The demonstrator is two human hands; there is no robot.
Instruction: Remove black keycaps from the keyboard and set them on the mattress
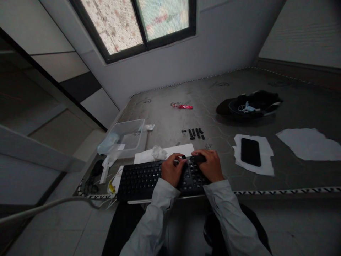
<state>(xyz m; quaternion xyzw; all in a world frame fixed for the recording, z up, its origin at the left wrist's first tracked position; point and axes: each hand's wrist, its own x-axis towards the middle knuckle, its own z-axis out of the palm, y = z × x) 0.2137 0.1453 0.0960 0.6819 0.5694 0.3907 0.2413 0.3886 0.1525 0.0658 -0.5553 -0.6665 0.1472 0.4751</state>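
Note:
A black keyboard (141, 177) lies along the near edge of the grey surface. On its right part, pale spots show where keys lack their caps. My left hand (172, 169) is over the keyboard, thumb and forefinger closed on a small black keycap (183, 156). Just to its right, my right hand (211, 164) is curled around a dark, rounded object (197, 159) whose kind I cannot make out, above the keyboard's upper right. Several loose black keycaps (194, 133) lie in short rows beyond the hands. Behind the keyboard, a crumpled white tissue (159, 153) rests on white paper (183, 148).
To the left stands a clear plastic bin (130, 133), with cables and a black mouse (97, 167) nearer. A red-handled tool (183, 106) lies farther back. On the right are a black cap (250, 103), a phone (250, 152) on paper, and a white sheet (309, 144).

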